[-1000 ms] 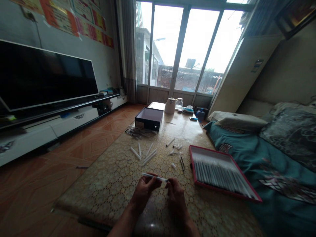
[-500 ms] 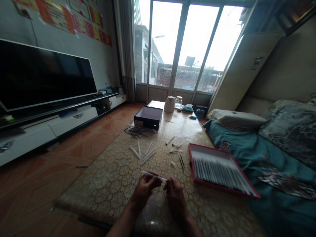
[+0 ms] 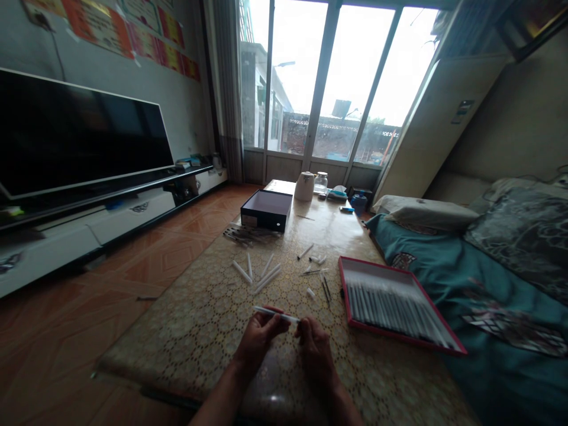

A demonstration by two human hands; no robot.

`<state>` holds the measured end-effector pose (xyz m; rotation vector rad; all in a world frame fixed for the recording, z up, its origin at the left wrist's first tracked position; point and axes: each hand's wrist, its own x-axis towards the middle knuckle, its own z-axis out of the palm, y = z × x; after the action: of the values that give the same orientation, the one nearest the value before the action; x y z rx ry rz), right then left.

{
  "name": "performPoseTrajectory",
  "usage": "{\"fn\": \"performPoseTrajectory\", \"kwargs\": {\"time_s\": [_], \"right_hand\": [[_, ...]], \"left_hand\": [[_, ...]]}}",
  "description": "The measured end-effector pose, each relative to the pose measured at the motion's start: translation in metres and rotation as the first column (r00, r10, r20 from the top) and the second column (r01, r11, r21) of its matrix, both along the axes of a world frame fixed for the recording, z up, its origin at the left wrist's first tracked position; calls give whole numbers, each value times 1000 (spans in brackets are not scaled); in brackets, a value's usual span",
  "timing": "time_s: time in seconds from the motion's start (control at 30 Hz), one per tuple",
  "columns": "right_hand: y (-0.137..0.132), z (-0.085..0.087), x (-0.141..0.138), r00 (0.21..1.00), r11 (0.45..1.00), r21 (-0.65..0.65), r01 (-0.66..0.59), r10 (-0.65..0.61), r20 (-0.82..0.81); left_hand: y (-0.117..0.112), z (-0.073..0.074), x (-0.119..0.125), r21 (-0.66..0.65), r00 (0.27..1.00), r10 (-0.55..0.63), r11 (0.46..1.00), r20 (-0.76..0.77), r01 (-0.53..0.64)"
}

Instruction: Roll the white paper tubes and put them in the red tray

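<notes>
My left hand [image 3: 257, 338] is closed on a white pen barrel [image 3: 275, 314], held level above the low table [image 3: 199, 331]. My right hand [image 3: 314, 346] is pinched at the pen's right end; what its fingertips hold there is too small to tell. Beyond my hands lie loose white pen barrels [image 3: 260, 273] and small pen parts [image 3: 317, 278]. To the right rests a red-rimmed tray [image 3: 350, 313] filled with a row of several finished pens [image 3: 394, 307].
A dark open box [image 3: 266, 211] and a pile of dark pens [image 3: 246, 235] sit farther up the table, with a white kettle [image 3: 305, 186] and a jar [image 3: 321, 183] at the far end. A television [image 3: 80, 139] stands left, a teal-covered bed [image 3: 488, 307] right.
My hands and the pen stay nearly in the same place; the view has shifted slightly.
</notes>
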<state>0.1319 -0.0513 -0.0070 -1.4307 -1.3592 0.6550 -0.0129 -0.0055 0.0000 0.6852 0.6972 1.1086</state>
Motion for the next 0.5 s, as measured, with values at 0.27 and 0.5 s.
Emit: {"fn": "performPoseTrajectory", "kwargs": {"time_s": [0.27,0.5], "right_hand": [[0,0,-1,999,999,28,37,-37,3],[1,0,0,998,999,35,3,-5,60]], "left_hand": [[-2,3,2,35,1000,-1,999,-20,2],[-2,4,1,38,1000,18,999,-6,-18]]}}
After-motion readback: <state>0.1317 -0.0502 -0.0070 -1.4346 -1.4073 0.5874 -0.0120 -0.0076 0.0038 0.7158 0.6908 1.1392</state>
